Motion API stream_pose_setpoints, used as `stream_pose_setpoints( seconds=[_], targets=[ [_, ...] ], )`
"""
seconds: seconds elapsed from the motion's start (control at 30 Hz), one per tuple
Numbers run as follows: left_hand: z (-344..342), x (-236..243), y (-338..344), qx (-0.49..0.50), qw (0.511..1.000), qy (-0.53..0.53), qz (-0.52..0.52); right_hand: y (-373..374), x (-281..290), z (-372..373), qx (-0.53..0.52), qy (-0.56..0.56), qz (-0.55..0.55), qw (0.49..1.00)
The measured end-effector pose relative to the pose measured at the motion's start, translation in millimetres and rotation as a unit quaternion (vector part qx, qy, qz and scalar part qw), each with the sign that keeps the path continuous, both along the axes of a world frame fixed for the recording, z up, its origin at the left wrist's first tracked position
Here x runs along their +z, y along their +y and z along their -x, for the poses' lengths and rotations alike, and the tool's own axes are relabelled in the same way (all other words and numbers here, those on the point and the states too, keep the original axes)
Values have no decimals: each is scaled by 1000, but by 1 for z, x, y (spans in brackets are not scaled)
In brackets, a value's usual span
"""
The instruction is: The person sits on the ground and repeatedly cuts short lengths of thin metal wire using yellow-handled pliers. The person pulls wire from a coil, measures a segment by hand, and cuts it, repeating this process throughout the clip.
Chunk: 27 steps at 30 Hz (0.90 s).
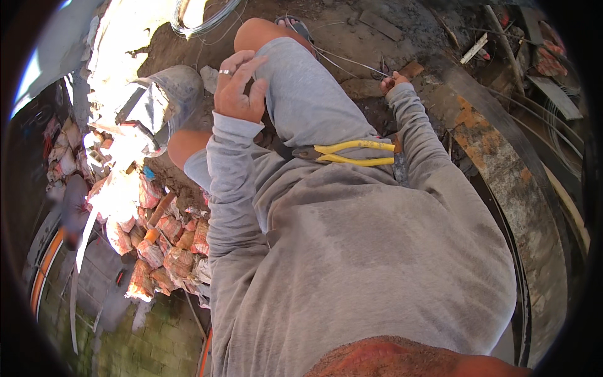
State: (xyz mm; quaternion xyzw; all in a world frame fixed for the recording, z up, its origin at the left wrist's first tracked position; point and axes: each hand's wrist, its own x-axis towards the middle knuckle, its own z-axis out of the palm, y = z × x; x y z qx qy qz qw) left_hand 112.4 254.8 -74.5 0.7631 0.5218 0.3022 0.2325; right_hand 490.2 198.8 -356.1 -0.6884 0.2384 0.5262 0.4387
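Fingers of the right hand pinch a thin wire, the contact too small to make out. Fingers of the left hand stand loosely apart. Up-left of them, the top edge cuts off a wire coil; glare hides ground farther left. Yellow-handled pliers lie below, between the 2 hands. Beyond the right fingers, bare dirt leaves open room.

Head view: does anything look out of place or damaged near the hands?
The yellow-handled pliers look oddly placed: they lie across the lap, held by neither hand, an awkward spot for a loose tool. The right hand holds thin wire; the left hand looks empty. No damage stands out.
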Motion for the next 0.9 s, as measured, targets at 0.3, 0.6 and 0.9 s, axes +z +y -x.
stream_pose_setpoints(
  seconds=[0.3,0.6,0.9],
  targets=[
    [114,4,-126,254,962,15,103,-3,-8,22,-20,59,-6,998],
    [119,-17,-152,269,955,11,126,-12,-25,32,43,63,24,997],
    [110,-18,-142,255,961,-10,104,-25,-29,9,244,-27,142,959]
  ],
)
